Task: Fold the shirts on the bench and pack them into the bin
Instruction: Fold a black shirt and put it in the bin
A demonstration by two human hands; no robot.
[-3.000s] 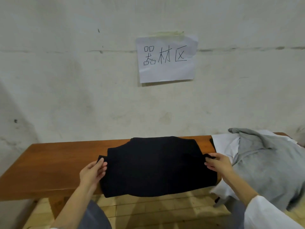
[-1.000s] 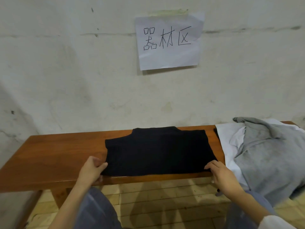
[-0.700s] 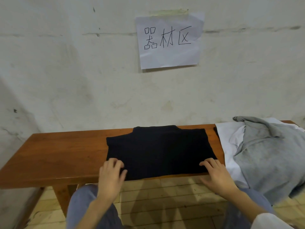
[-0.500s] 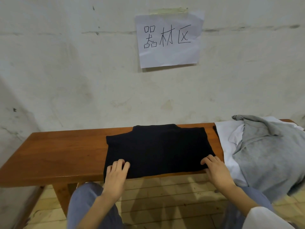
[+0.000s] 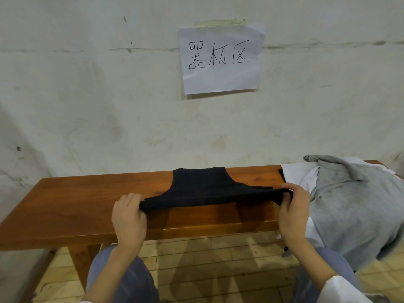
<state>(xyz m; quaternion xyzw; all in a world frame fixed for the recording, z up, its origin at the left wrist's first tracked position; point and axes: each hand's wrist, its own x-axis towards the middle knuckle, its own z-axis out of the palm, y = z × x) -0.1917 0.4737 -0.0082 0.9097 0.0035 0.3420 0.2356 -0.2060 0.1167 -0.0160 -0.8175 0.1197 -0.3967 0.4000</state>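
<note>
Plain black shirt, reddish-brown wood counter, grey shirt, white shirt, white paper with black handwriting, yellowish wood floor, blue-grey trousers.

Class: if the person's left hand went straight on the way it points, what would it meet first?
Probably the wall. The left hand, gripping a corner of the black shirt, points forward and slightly right, over bare bench left of the shirt; nothing else shows in that line, though depth is unclear.

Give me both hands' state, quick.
Left hand: gripping the black shirt's near left corner.
Right hand: gripping its near right corner.
</note>
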